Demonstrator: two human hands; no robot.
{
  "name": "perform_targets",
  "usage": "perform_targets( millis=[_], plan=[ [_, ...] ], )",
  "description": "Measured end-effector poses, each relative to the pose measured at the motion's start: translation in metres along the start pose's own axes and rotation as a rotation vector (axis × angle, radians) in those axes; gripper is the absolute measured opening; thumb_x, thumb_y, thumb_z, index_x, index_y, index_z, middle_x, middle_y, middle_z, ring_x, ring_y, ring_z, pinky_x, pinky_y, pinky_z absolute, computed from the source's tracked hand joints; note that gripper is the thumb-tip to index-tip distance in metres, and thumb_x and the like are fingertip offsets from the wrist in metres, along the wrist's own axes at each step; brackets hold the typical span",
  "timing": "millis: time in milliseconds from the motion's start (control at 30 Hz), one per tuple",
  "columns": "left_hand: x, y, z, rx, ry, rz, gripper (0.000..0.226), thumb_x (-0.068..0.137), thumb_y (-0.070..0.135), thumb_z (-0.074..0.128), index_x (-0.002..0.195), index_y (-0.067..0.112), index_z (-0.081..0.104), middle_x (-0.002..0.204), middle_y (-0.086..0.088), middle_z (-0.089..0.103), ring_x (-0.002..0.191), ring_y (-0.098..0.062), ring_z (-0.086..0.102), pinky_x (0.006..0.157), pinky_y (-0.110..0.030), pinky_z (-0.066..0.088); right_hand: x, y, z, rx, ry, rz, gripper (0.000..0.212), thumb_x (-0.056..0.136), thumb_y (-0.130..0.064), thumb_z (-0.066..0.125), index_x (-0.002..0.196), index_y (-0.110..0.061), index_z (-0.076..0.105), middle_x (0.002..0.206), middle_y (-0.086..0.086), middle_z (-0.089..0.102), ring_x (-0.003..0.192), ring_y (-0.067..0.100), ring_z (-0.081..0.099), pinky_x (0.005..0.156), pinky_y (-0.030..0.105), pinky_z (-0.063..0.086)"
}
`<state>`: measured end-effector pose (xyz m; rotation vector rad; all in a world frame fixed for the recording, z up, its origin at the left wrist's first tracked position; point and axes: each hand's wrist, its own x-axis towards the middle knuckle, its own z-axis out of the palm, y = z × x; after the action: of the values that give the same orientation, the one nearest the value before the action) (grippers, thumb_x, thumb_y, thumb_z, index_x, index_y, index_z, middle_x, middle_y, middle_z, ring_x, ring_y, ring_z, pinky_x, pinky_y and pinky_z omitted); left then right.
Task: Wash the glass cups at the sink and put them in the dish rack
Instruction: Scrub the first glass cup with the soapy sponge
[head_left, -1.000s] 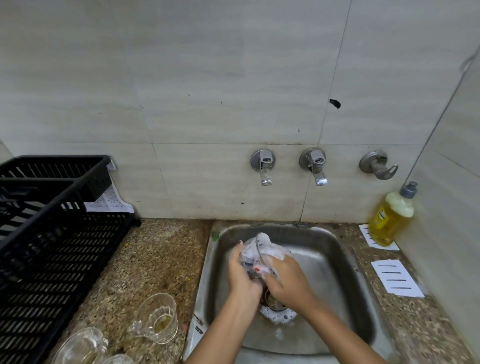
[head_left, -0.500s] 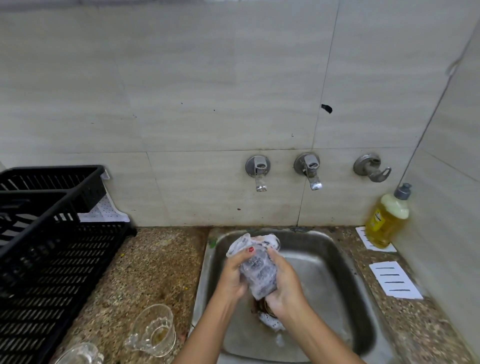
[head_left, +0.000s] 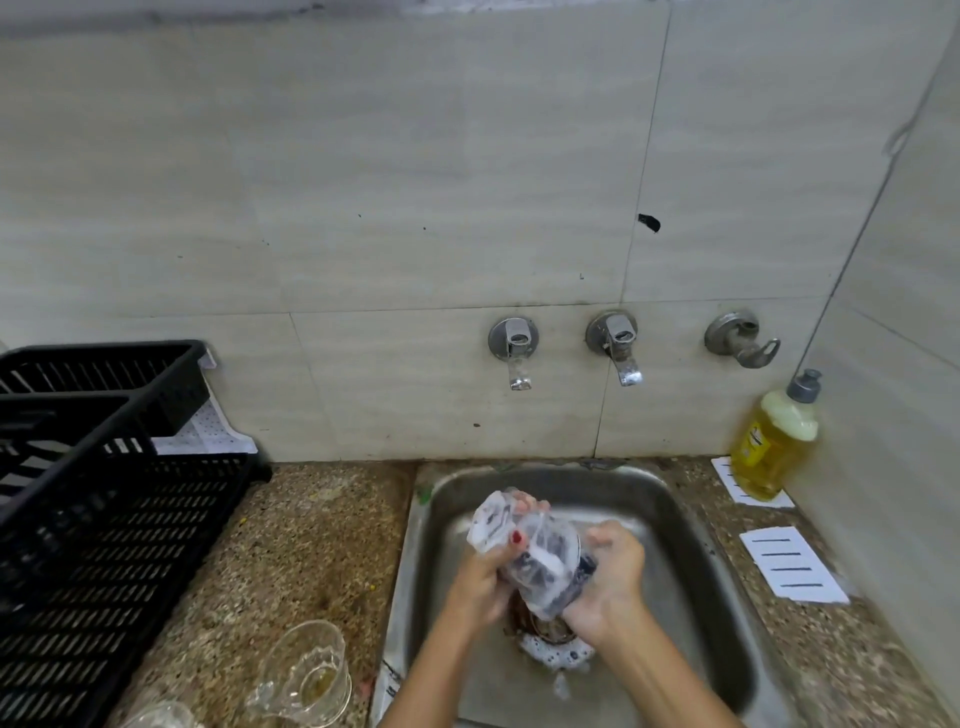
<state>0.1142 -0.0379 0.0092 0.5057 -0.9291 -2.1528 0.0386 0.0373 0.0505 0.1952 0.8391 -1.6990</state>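
Over the steel sink (head_left: 691, 525) I hold a foam-covered glass cup (head_left: 530, 551), tilted with one end up to the left. My left hand (head_left: 480, 579) grips it from the left, thumb across its side. My right hand (head_left: 610, 582) is curled at its lower right end and presses a dark blue sponge (head_left: 586, 565) against the glass. Two more glass cups lie on the counter at the lower left, one whole (head_left: 306, 670) and one cut off by the frame edge (head_left: 156, 717). The black dish rack (head_left: 104, 519) stands at the left.
Two taps (head_left: 514, 353) (head_left: 618, 348) and a third fitting (head_left: 740, 340) stick out of the tiled wall above the sink; no water runs. A yellow soap bottle (head_left: 774, 447) stands at the right back corner beside paper slips (head_left: 792, 564). Foam lies at the drain (head_left: 556, 652).
The cup has turned between my hands and come up a little over the sink. My right hand has slid from the top of the cup to its lower right end.
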Motion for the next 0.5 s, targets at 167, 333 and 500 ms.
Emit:
perform_targets(
  millis=[167, 333, 500],
  plan=[
    [0.000, 0.004, -0.011, 0.113, -0.201, -0.009, 0.076, 0.049, 0.028, 0.089, 0.119, 0.014, 0.062, 0.107, -0.006, 0.067, 0.099, -0.020, 0.063, 0.085, -0.032, 0.052, -0.003, -0.004, 0.005, -0.105, -0.077, 0.080, 0.028, 0.093, -0.020, 0.046, 0.100, 0.001, 0.063, 0.085, 0.022, 0.070, 0.069, 0.031, 0.068, 0.057, 0.033, 0.057],
    [0.000, -0.002, 0.028, -0.038, 0.203, -0.209, 0.064, 0.063, 0.015, 0.077, 0.122, -0.001, 0.057, 0.110, -0.021, 0.065, 0.091, -0.033, 0.067, 0.074, -0.035, 0.056, 0.016, 0.001, -0.012, -0.678, 0.152, -0.618, 0.011, 0.088, -0.008, 0.059, 0.082, -0.007, 0.068, 0.077, 0.012, 0.070, 0.075, 0.029, 0.067, 0.060, 0.024, 0.052],
    [-0.001, -0.014, 0.033, -0.204, 0.365, -0.251, 0.049, 0.061, 0.030, 0.073, 0.100, 0.001, 0.066, 0.085, -0.016, 0.066, 0.063, -0.025, 0.067, 0.052, -0.029, 0.054, 0.017, 0.008, -0.021, -1.167, 0.108, -0.952, 0.030, 0.075, -0.046, 0.052, 0.063, -0.020, 0.063, 0.056, -0.001, 0.064, 0.059, 0.010, 0.062, 0.052, 0.022, 0.044]
  ],
)
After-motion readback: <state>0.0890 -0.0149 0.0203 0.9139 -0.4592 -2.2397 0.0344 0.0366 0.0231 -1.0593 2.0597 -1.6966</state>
